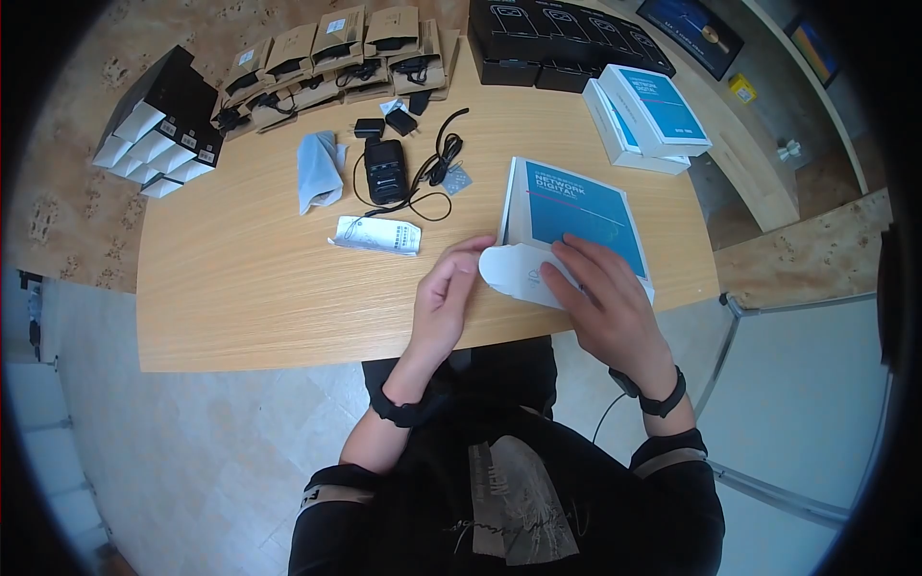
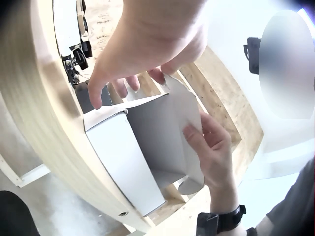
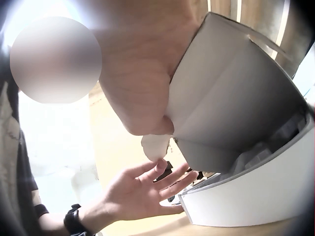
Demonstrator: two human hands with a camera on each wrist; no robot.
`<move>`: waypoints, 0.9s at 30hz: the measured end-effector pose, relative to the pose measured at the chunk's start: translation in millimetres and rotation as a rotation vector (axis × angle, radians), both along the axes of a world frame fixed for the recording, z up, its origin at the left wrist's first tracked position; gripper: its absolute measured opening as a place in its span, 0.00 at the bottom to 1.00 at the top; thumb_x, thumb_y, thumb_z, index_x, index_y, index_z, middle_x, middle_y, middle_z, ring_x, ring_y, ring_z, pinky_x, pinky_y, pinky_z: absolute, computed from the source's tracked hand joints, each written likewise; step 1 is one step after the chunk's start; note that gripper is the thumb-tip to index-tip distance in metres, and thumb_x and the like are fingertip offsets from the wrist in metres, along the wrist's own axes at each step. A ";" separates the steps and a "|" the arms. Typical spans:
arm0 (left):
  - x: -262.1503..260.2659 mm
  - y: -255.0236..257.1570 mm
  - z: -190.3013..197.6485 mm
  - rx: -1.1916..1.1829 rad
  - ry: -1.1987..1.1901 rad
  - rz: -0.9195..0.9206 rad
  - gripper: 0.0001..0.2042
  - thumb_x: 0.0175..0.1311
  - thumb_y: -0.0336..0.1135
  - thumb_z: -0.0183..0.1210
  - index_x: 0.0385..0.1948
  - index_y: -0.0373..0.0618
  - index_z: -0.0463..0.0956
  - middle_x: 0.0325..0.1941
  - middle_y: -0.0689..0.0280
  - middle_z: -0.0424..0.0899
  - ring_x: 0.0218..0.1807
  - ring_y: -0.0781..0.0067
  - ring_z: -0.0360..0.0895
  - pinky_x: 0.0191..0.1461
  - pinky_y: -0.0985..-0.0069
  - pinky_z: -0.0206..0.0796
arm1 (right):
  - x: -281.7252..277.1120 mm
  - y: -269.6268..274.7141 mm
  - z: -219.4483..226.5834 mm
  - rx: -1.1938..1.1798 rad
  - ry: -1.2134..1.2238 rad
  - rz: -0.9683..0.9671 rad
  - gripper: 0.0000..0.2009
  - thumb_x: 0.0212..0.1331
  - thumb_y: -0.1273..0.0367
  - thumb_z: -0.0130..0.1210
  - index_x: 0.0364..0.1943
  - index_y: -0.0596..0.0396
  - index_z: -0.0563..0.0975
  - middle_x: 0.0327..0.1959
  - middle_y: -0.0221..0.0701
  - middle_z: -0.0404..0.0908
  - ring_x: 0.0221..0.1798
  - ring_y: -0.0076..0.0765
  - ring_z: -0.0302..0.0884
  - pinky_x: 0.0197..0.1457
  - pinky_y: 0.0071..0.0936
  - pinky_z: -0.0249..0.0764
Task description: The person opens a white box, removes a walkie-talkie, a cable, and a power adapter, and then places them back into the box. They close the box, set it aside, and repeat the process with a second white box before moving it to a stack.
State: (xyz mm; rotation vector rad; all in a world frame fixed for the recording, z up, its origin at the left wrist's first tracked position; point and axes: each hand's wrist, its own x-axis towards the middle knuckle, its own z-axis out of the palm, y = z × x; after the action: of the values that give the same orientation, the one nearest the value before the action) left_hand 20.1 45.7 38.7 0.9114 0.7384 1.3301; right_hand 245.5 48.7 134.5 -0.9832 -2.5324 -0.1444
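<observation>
Head view: the lid [image 1: 588, 223] conceals the interior of the box [image 3: 251, 201]. Fine print on the lid and on the white packet [image 1: 376, 235] is too small to read. The upper edge crops the black carton [image 1: 567, 53].

Right wrist view: the right edge crops the box. Its pale contents [image 3: 266, 147] are partly concealed by the front wall and cannot be identified. The lid conceals the fingers of the right hand [image 3: 142, 73].

Left wrist view: the upper edge crops the left hand [image 2: 147, 49]; a blurred patch [image 2: 288, 64] masks the upper right.
</observation>
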 end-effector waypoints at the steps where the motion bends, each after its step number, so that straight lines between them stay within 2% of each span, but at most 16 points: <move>1: -1.0 -1.3 -0.8 0.104 0.193 0.018 0.10 0.71 0.25 0.57 0.51 0.37 0.77 0.72 0.53 0.69 0.75 0.59 0.64 0.75 0.67 0.58 | 0.8 0.1 0.0 -0.031 0.038 -0.007 0.25 0.46 0.83 0.62 0.54 0.51 0.82 0.60 0.39 0.79 0.65 0.51 0.75 0.67 0.46 0.75; 2: -1.3 -2.8 -1.1 0.209 0.387 0.034 0.13 0.70 0.24 0.57 0.55 0.36 0.76 0.71 0.51 0.71 0.74 0.57 0.66 0.74 0.67 0.59 | 0.6 -0.3 0.4 -0.032 0.037 -0.011 0.25 0.46 0.83 0.62 0.54 0.51 0.82 0.60 0.39 0.79 0.65 0.51 0.75 0.67 0.46 0.75; 3: 1.8 -5.8 -0.5 0.211 0.386 0.030 0.13 0.70 0.24 0.57 0.55 0.36 0.76 0.71 0.51 0.71 0.74 0.57 0.66 0.74 0.67 0.59 | -0.2 -0.9 1.5 -0.044 0.029 -0.014 0.26 0.46 0.84 0.61 0.54 0.52 0.82 0.60 0.39 0.79 0.66 0.51 0.75 0.68 0.47 0.74; 5: 11.6 -12.2 8.3 0.411 0.708 0.141 0.18 0.66 0.22 0.57 0.59 0.34 0.74 0.70 0.47 0.71 0.68 0.49 0.74 0.70 0.65 0.66 | -0.4 -1.3 1.9 -0.059 0.018 -0.016 0.27 0.46 0.85 0.61 0.55 0.52 0.82 0.61 0.40 0.79 0.67 0.52 0.74 0.69 0.49 0.72; 6: 13.0 -11.7 7.8 0.407 0.706 0.144 0.18 0.66 0.22 0.57 0.59 0.34 0.74 0.70 0.47 0.71 0.68 0.49 0.74 0.70 0.65 0.66 | 0.0 -1.2 1.9 -0.075 -0.009 -0.001 0.28 0.47 0.84 0.61 0.57 0.51 0.80 0.63 0.39 0.77 0.69 0.51 0.72 0.71 0.50 0.70; 8: 13.6 -6.0 6.9 0.444 0.961 0.102 0.20 0.62 0.22 0.59 0.59 0.35 0.74 0.70 0.46 0.72 0.61 0.44 0.78 0.64 0.61 0.72 | 0.1 1.0 3.3 -0.089 -0.040 0.023 0.29 0.49 0.83 0.61 0.59 0.49 0.79 0.65 0.38 0.76 0.70 0.50 0.70 0.72 0.51 0.67; 12: 16.7 -0.4 -10.9 0.428 0.995 0.134 0.21 0.60 0.21 0.59 0.57 0.34 0.75 0.68 0.46 0.73 0.58 0.44 0.79 0.60 0.59 0.75 | 5.6 4.5 9.0 -0.101 -0.087 0.008 0.30 0.49 0.83 0.61 0.61 0.49 0.78 0.67 0.37 0.74 0.71 0.49 0.69 0.75 0.52 0.63; 15: 14.2 1.0 -15.5 0.505 1.056 0.156 0.19 0.59 0.21 0.60 0.55 0.34 0.77 0.66 0.47 0.76 0.56 0.45 0.80 0.60 0.60 0.75 | 8.1 7.3 14.4 -0.143 -0.081 -0.003 0.30 0.50 0.82 0.61 0.62 0.49 0.77 0.68 0.37 0.74 0.71 0.49 0.69 0.75 0.52 0.63; 17: 12.6 6.6 -10.7 0.713 1.096 0.249 0.18 0.59 0.22 0.62 0.53 0.34 0.78 0.64 0.47 0.78 0.53 0.45 0.82 0.58 0.60 0.76 | 8.8 7.9 15.0 -0.168 -0.073 -0.009 0.31 0.50 0.81 0.62 0.63 0.49 0.77 0.68 0.37 0.74 0.72 0.49 0.69 0.75 0.52 0.63; 24: 17.5 1.0 -7.6 0.568 1.045 0.138 0.19 0.59 0.27 0.66 0.53 0.35 0.79 0.60 0.48 0.82 0.55 0.45 0.82 0.61 0.60 0.74 | 10.7 6.6 5.2 -0.100 -0.126 0.012 0.28 0.51 0.79 0.62 0.61 0.50 0.78 0.68 0.36 0.74 0.71 0.47 0.69 0.76 0.50 0.62; 27: 17.9 -7.0 -9.3 0.552 1.034 0.226 0.19 0.58 0.28 0.67 0.52 0.36 0.80 0.59 0.49 0.83 0.56 0.46 0.82 0.61 0.60 0.73 | 13.8 -1.0 4.2 -0.069 -0.118 0.029 0.26 0.53 0.76 0.64 0.60 0.50 0.79 0.67 0.34 0.75 0.71 0.46 0.70 0.76 0.49 0.62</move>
State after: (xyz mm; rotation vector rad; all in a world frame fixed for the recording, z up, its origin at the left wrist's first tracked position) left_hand 37.9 38.6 29.4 2.0745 1.3023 1.2239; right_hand 259.2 47.7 138.7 -0.9911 -2.6740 -0.1104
